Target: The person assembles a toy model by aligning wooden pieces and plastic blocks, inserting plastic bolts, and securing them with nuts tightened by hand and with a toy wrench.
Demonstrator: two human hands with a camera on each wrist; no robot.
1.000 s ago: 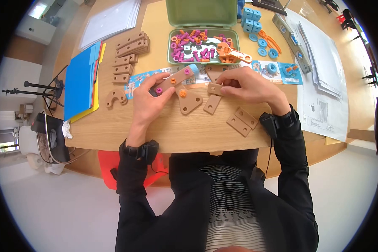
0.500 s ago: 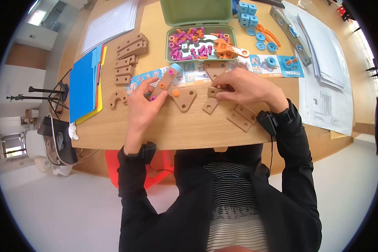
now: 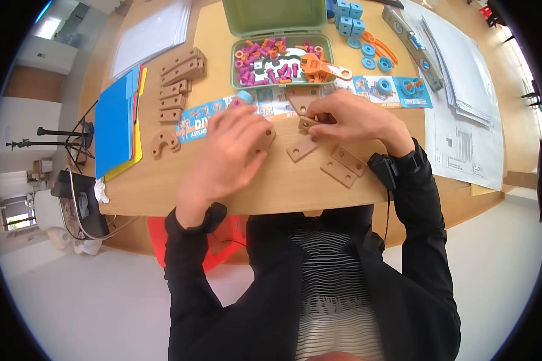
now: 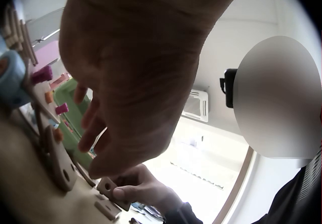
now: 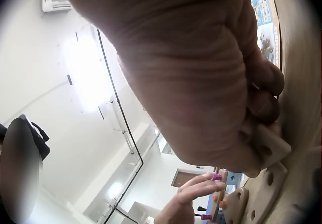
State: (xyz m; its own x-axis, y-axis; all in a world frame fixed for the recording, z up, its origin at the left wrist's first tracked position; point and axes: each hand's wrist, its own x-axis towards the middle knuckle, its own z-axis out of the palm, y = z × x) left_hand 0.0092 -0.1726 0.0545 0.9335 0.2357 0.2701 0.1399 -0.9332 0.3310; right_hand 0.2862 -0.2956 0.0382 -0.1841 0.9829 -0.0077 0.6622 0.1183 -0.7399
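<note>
My left hand [image 3: 226,153] hovers over a joined toy assembly, its fingers loosely extended and holding nothing. The assembly has a brown triangular plate [image 4: 63,166], a strip with magenta bolts [image 4: 43,74] and orange ones, and a blue end piece [image 3: 244,96]; the hand hides most of it in the head view. With thumb and fingers, my right hand [image 3: 352,123] pinches a short brown plate with holes [image 4: 113,193]. Just below that lies another short plate [image 3: 302,148] on the table. A second triangular plate [image 3: 301,101] sits behind the right fingers.
A green box [image 3: 235,72] of magenta and orange bolts stands at the back, an orange wrench [image 3: 322,67] on it. Printed instructions [image 3: 193,125] lie before it. Brown strips [image 3: 173,101] and blue folders [image 3: 117,123] are left; two plates [image 3: 343,165], blue cubes [image 3: 349,24] and papers right.
My left hand has let go of the bolted strip and moved right, over the assembly. The right hand keeps its pinch on the short plate, now lifted and turned slightly off the lower one.
</note>
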